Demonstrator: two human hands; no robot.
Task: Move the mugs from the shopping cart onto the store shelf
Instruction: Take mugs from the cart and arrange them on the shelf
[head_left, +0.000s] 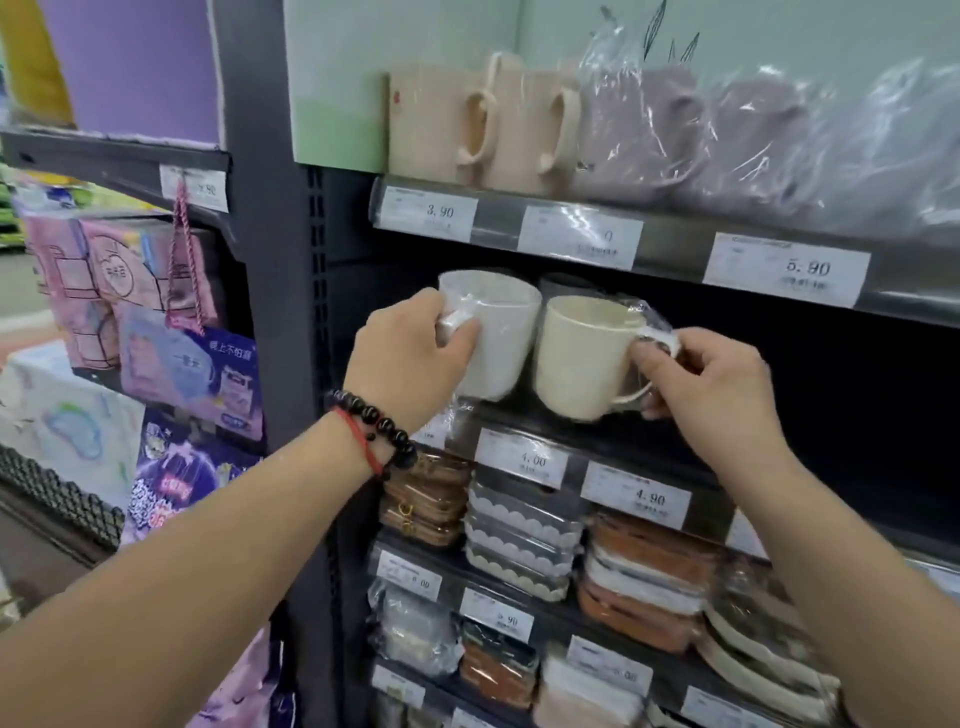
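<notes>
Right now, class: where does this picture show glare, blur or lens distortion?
Head view: glare streaks the plastic-wrapped mugs on the top shelf; the cream mug and both hands are slightly soft; the shelf upright leans from wide-angle distortion; the middle shelf's back is in deep shadow.

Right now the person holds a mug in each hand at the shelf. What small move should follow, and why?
Probably lower both mugs onto the dark shelf. The left hand grips the white mug by its handle, the right hand the cream mug; both seem to hang just above the shelf edge, side by side.
</notes>
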